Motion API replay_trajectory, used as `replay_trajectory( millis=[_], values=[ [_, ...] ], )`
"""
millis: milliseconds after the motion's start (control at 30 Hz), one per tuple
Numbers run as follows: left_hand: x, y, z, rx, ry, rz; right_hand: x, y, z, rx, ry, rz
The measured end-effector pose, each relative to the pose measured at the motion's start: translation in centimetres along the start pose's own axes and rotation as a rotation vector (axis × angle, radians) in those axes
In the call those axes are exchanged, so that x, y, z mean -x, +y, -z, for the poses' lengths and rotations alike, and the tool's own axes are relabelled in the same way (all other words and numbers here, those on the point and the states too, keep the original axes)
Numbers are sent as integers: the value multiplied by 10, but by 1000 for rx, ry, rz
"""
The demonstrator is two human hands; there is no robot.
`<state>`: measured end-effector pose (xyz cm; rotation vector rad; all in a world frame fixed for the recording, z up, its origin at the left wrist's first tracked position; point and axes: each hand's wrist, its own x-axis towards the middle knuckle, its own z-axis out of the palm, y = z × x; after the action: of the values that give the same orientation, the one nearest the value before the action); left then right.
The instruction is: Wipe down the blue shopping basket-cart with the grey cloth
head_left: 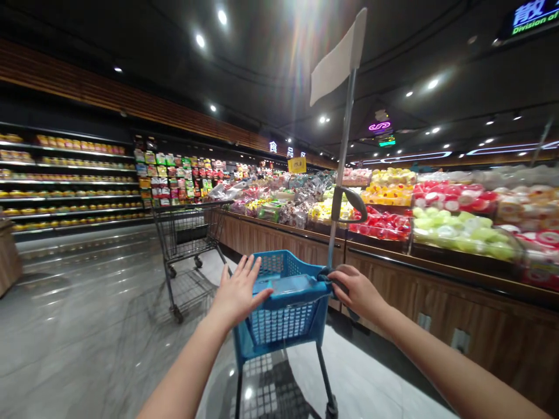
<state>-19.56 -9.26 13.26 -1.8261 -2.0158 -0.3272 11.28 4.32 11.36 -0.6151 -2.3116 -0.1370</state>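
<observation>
In the head view a small blue shopping cart (279, 337) with perforated sides stands in front of me on dark legs. My left hand (239, 288) is open, its fingers spread, at the left end of the cart's blue handle; whether the palm touches it I cannot tell. My right hand (358, 291) is closed at the handle's right end, around something dark that its fingers partly hide. Right beside those fingers rises a thin grey pole (344, 145), carrying a pale flag (338, 61) at the top and a black loop-shaped piece (351, 205) partway up.
A larger dark wire cart (187, 238) stands ahead on the left. Along the right runs a wood-panelled counter (437, 297) piled with packaged goods in several colours. Stocked shelves (70, 183) line the far left wall. Glossy grey floor (100, 331) lies on the left.
</observation>
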Motion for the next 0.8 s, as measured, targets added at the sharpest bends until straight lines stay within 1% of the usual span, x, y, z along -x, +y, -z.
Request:
replay_trajectory(
  millis=[100,167,200,300,367,433,467,533,633,733,800],
  values=[
    [5,-20,0,-26,-3,110,14,-24,-3,3,87,72],
    [7,-25,1,-14,-16,153,22,-37,-7,27,143,117],
    [7,-24,1,-2,-26,151,25,-43,-9,50,169,123],
    [5,-11,2,41,-49,82,30,-60,-13,140,218,108],
    [2,6,3,72,-47,36,31,-71,-15,187,212,110],
    [-2,24,4,108,-53,-18,31,-75,-17,213,188,141],
    [-4,31,4,127,-52,-60,31,-74,-18,219,178,166],
    [-6,40,4,162,-55,-100,30,-65,-19,210,178,227],
    [-9,44,2,187,-49,-145,32,-40,-18,158,201,273],
    [-13,48,-3,185,-20,-181,33,-22,-15,107,213,193],
    [-17,53,-6,177,0,-181,31,-19,-13,87,228,105]
  ],
)
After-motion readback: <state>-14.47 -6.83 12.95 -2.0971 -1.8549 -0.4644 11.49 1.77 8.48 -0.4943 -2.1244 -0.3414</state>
